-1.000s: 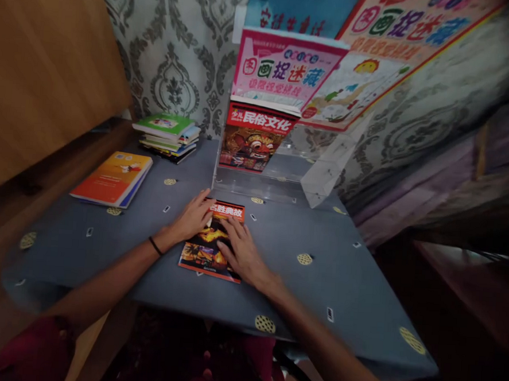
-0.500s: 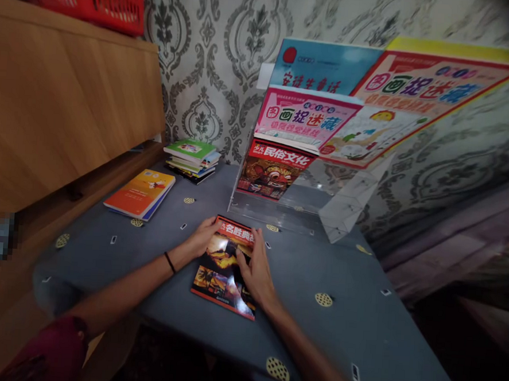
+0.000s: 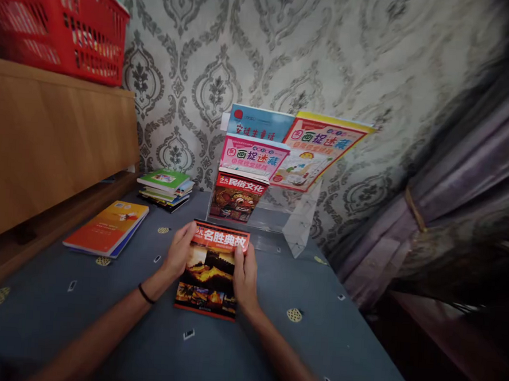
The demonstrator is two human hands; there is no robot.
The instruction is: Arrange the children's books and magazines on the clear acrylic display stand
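Observation:
A dark-covered book (image 3: 210,268) with a red title band and landscape photos is held between my two hands, tilted up toward me. My left hand (image 3: 179,252) grips its left edge near the top, and a black band circles that wrist. My right hand (image 3: 245,276) holds the right edge, thumb on the cover's upper corner. Just beyond stands a clear acrylic book rack (image 3: 299,221). In it are a red-and-black book (image 3: 238,200), a pink book (image 3: 252,159), a blue book (image 3: 258,122) and a larger red-bordered book with a yellow top (image 3: 315,154).
An orange book (image 3: 105,227) lies on a blue one at the left of the blue-grey tabletop (image 3: 313,355). Behind it is a stack of several books (image 3: 165,182). A wooden cabinet (image 3: 54,144) with a red basket (image 3: 91,37) borders the left; a curtain (image 3: 384,250) hangs at right.
The camera view has shifted, so the rack appears lower and smaller. The book is now tilted up more, and my right hand has moved from over its cover to its right edge.

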